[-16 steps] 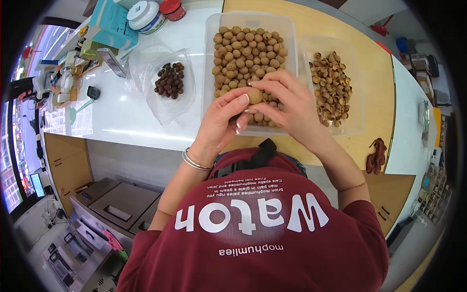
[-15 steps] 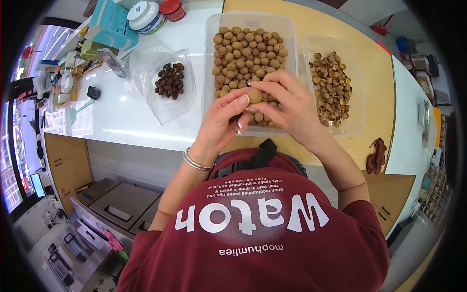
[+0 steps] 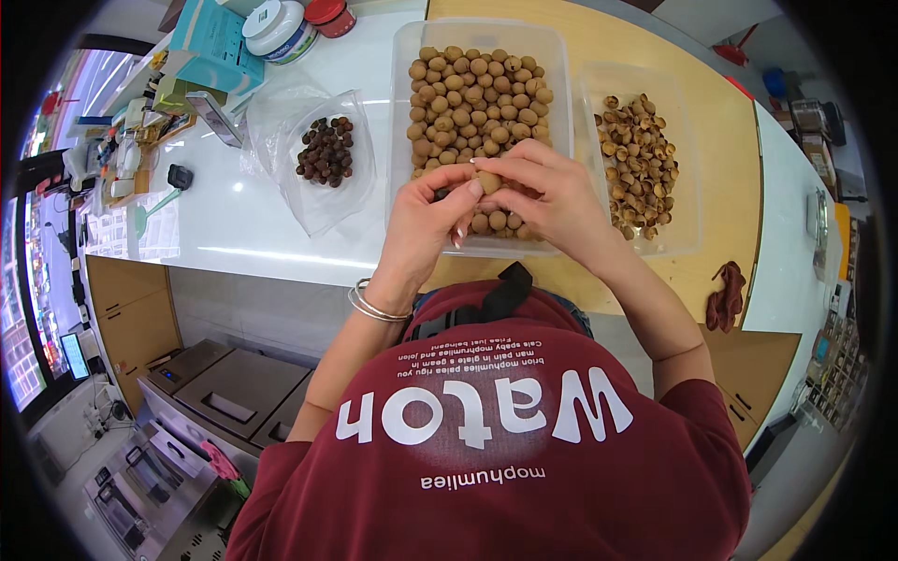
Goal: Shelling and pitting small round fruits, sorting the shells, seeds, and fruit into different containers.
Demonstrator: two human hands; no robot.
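A round brown dried longan (image 3: 487, 182) is pinched between both my hands, over the near part of a clear plastic tub (image 3: 401, 112). My left hand (image 3: 421, 220) is closed, thumb and forefinger on the fruit's left side. A small dark patch shows under its fingers; I cannot tell what it is. From the other side, my right hand (image 3: 561, 198) grips the same fruit with thumb and fingertips. Many whole longans (image 3: 477, 98) fill the tub. To the right, a shallower clear tray (image 3: 687, 201) holds broken empty shells (image 3: 641, 164).
At left, dark peeled longans (image 3: 325, 151) lie on a clear plastic bag (image 3: 313, 210). Beyond are a white jar (image 3: 278, 35), a red-lidded jar (image 3: 329, 17), a blue box (image 3: 210, 45) and a propped phone (image 3: 215, 119). A dark red cloth-like thing (image 3: 725, 297) lies near the right edge.
Both hands have shifted slightly, and my fingers have closed further over the longan, which shows less now. The tub, tray and bag stay in place.
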